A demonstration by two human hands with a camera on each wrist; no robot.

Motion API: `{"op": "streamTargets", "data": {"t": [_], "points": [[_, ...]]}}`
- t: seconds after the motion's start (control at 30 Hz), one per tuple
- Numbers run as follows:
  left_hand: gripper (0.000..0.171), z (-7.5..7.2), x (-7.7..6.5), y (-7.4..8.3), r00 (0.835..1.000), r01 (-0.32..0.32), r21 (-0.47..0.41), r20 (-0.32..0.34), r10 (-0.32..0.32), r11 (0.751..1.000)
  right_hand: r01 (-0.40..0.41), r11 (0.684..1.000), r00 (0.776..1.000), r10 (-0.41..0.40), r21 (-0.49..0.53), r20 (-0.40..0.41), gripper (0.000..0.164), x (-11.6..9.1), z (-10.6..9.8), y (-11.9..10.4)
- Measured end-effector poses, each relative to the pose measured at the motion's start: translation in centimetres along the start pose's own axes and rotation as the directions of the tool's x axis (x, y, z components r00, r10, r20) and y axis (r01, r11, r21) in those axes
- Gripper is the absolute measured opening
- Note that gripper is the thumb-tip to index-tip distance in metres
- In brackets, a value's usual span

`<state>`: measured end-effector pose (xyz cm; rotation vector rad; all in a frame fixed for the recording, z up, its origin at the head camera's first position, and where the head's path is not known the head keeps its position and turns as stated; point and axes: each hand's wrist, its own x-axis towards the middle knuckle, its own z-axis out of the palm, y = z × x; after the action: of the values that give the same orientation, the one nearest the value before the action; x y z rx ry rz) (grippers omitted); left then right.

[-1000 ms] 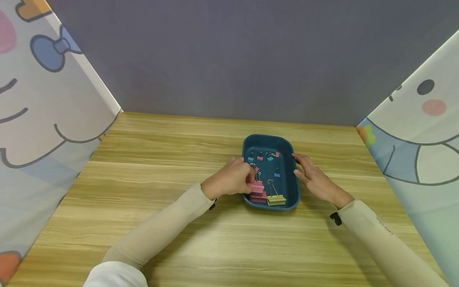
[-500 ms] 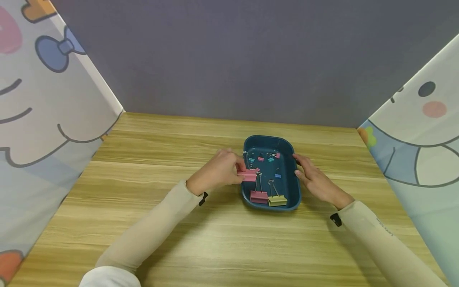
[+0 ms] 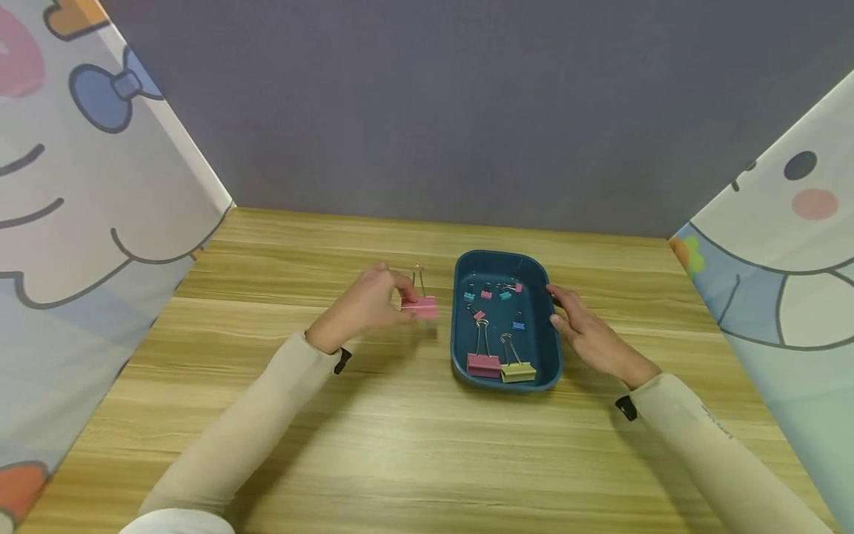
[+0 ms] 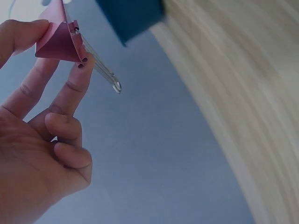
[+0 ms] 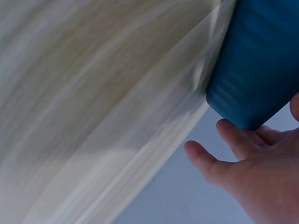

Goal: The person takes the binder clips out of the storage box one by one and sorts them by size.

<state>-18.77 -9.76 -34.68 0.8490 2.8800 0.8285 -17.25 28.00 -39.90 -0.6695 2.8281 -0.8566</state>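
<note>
My left hand (image 3: 370,302) pinches a large pink binder clip (image 3: 420,307) between thumb and fingers, over the wood to the left of the dark blue tray (image 3: 455,326). In the left wrist view the clip (image 4: 58,39) is held by its body, its wire handles pointing away from the thumb. My right hand (image 3: 590,334) touches the tray's right side with its fingers fairly straight, as the right wrist view of the tray wall (image 5: 261,60) also shows. Inside the tray lie a large dark pink binder clip (image 3: 483,366) and a yellow one (image 3: 517,372), handles up.
Several small binder clips lie farther back in the tray, among them a blue one (image 3: 519,325) and a pink one (image 3: 479,315). The wooden table (image 3: 400,445) meets a grey panel (image 3: 427,111) behind, with cartoon-printed panels on both sides.
My left hand has lifted the large pink binder clip out of the tray and carried it left past the rim. The right hand has stayed at the tray's right side.
</note>
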Motion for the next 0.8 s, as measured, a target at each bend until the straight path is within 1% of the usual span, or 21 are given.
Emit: {"op": "streamTargets", "data": {"t": [0.23,0.33,0.47,0.57,0.63,0.7,0.8], "points": [[0.015,0.4,-0.3,-2.2,0.999,0.040,0.021,-0.014,-0.039,0.999,0.000,1.000,1.000,0.000,0.002,0.001,0.053,-0.2,-0.1,0.0],[0.016,0.7,0.0,-2.9,0.999,0.037,0.015,-0.015,-0.037,0.999,-0.001,1.000,1.000,0.001,0.001,0.001,0.053,-0.2,-0.1,0.0],[0.016,1.1,0.6,-3.8,1.000,0.009,0.003,-0.004,-0.009,1.000,-0.001,1.000,1.000,0.001,0.000,0.000,0.053,-0.2,0.0,0.0],[0.014,1.3,1.2,-4.4,1.000,-0.028,0.010,0.012,0.028,1.000,-0.001,1.000,1.000,0.001,0.005,0.001,0.053,-0.2,-0.1,-0.1],[0.012,1.4,1.6,-4.7,0.999,-0.038,0.011,0.022,0.038,0.999,-0.003,1.000,1.000,0.003,0.007,0.003,0.053,-0.1,-0.1,-0.1],[0.011,1.4,2.0,-5.0,0.999,-0.034,0.007,0.028,0.034,0.999,-0.006,1.000,1.000,0.006,0.010,0.007,0.053,-0.1,-0.1,-0.2],[0.009,1.5,2.7,-5.4,0.999,-0.001,-0.017,0.043,0.002,1.000,-0.014,1.000,1.000,0.014,0.006,0.012,0.054,-0.1,-0.1,-0.2]]}}
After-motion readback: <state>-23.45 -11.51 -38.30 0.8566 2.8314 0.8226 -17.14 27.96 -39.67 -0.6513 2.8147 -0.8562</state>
